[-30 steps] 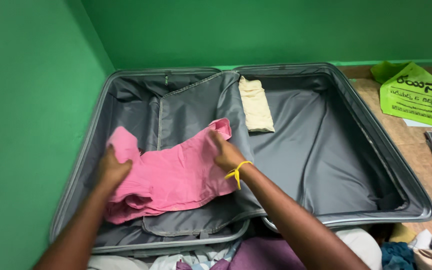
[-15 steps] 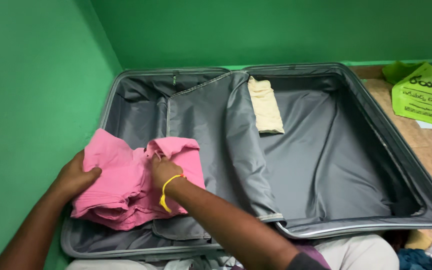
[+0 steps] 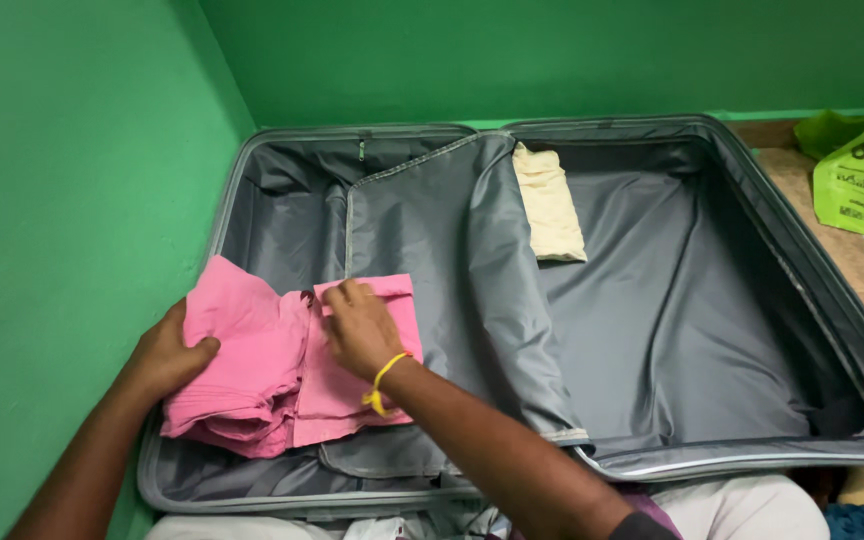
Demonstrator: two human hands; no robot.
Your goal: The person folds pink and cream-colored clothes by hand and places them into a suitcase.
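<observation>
Item: pink garment (image 3: 252, 360), folded, in open grey suitcase (image 3: 652, 330), near-left. My left hand (image 3: 167, 355) grips its edge; right hand (image 3: 357, 325) presses flat, open, hiding the fold.

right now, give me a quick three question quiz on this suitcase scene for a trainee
1. True or false: both hands rest on the pink garment.
2. Which half of the open suitcase holds the cream folded cloth: A) the person's left, B) the person's right?
3. What is tied round the right hand's wrist?

Key: 1 true, the left hand grips its edge. 2 B. 3 a yellow band.
</observation>
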